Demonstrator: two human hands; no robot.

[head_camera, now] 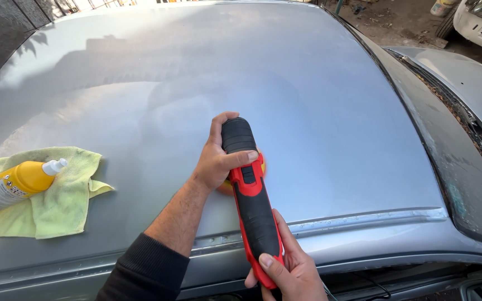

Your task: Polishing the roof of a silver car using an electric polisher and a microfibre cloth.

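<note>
Yellow white-capped bottle (12,184) on green cloth (57,209), left of polisher (252,206)

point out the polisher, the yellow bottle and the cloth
polisher (252,206): head view, on its black handle.
yellow bottle (20,181): head view, on its yellow body.
cloth (65,209): head view, on its bare lower part.

Bright daylight, sharp focus; soft shadows
</note>
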